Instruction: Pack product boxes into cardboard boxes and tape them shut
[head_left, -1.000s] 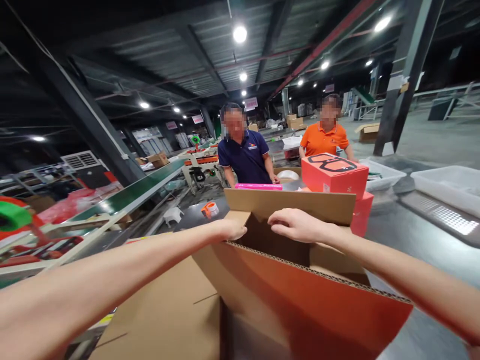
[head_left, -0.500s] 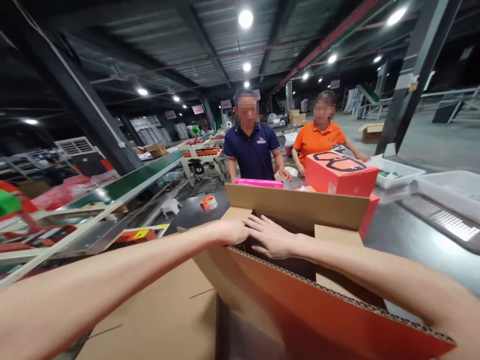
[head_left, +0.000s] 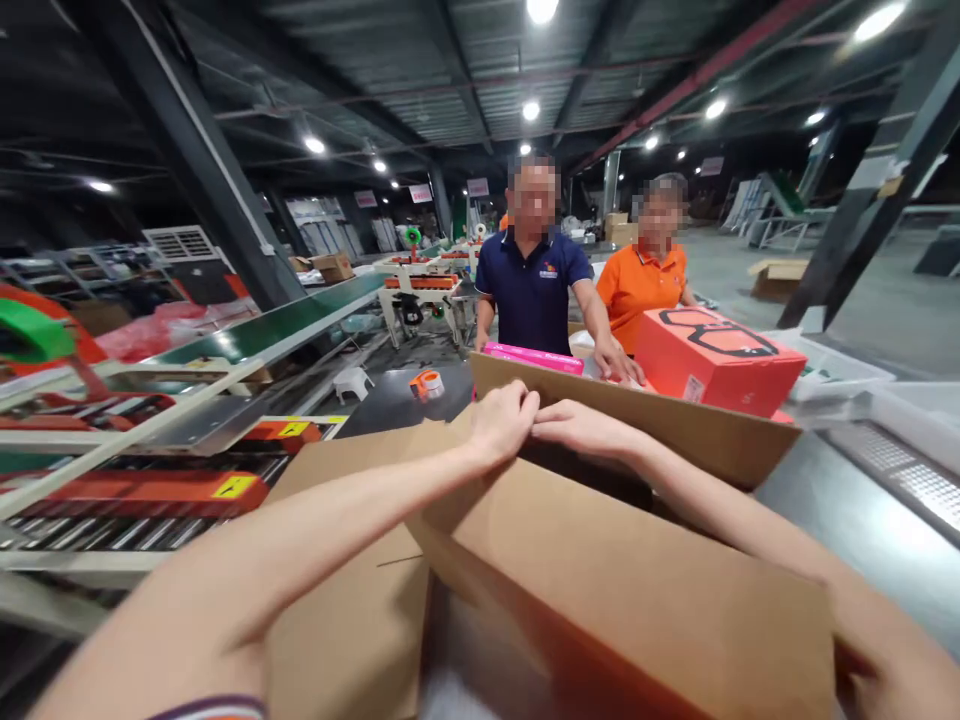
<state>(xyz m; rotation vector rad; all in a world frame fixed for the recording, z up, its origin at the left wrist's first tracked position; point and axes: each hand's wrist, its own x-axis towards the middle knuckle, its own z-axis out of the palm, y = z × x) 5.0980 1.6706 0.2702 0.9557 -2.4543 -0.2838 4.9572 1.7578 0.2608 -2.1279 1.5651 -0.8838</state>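
1. The person's left hand (head_left: pixel 501 425) was curled shut, its grip pinched on the edge of a flap of the cardboard carton (head_left: pixel 615 590), at the middle of the carton's open top.
2. The right hand (head_left: pixel 581 428) lay flatter, fingers stretched toward the left hand and nearly touching it; its grip was loose, pressing on the flap area rather than closed around anything.
3. The carton stood directly before the person on the dark table (head_left: pixel 847 500), its near wall filling the lower part of the view and its far flap (head_left: pixel 637 425) standing up behind the hands.
4. Judged from its corrugated board, the carton would be light and fairly stiff in the walls but floppy at the flaps, which bend along their creases. It is not slippery. The edges and folds looked like the best places to take hold; a flat push in mid-panel would likely buckle it.
5. One carton was in hand, and a flat sheet of cardboard (head_left: pixel 352 620) lay to its left.
6. Beyond the far flap sat one orange-red box (head_left: pixel 716 360) with a black drawing on its lid, and one flat pink box (head_left: pixel 534 357).
7. One roll of tape (head_left: pixel 427 383) in an orange dispenser lay farther back on the table.
8. Two other people stood across the table: one in a dark blue shirt (head_left: pixel 534 300), reaching a hand toward the orange-red box, and one in an orange shirt (head_left: pixel 643 285).
9. A green conveyor belt (head_left: pixel 277 330) ran off to the left.
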